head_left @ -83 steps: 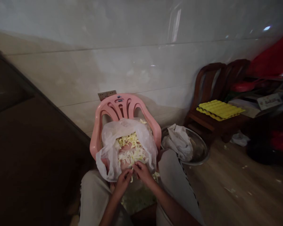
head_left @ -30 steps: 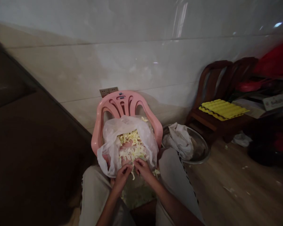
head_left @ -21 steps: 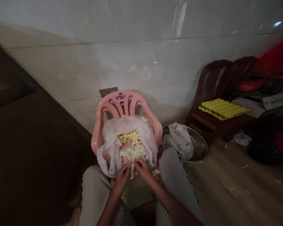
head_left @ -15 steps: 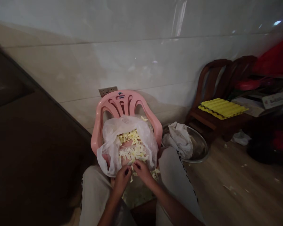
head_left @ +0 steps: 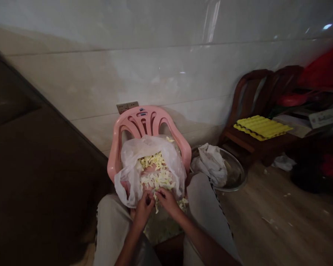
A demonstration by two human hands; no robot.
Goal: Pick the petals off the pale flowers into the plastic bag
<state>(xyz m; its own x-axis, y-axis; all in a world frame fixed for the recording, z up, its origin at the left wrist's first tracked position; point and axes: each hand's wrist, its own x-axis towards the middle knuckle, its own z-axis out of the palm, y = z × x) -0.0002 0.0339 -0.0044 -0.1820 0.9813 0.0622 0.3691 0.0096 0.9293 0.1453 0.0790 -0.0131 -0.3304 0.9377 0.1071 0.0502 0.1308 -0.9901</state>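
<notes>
Pinching a slender, cream-yellow plant strip (head_left: 156,208) in a narrow grip of the bare right hand (head_left: 168,200), dangling toward 6 o'clock; with the bare left hand (head_left: 144,207) close at 9, unclear whether gripping too. Could drop short of the crumpled, translucent white plastic bag (head_left: 131,147) at 12, through a loosened pinch. Hemmed by pale-trousered knees (head_left: 107,208) at 3 and 9, curved pink plastic chair arms (head_left: 184,151) at 10 and 2; freest over the cream petal heap (head_left: 157,180).

Centre: pink chair (head_left: 155,111), translucent white bag (head_left: 138,145), creamy-yellow petal-like pieces (head_left: 158,178). Right: bright yellow tray (head_left: 262,126). Above: mottled grey-beige wall (head_left: 141,75). Below: pale grey trousers (head_left: 111,221).
</notes>
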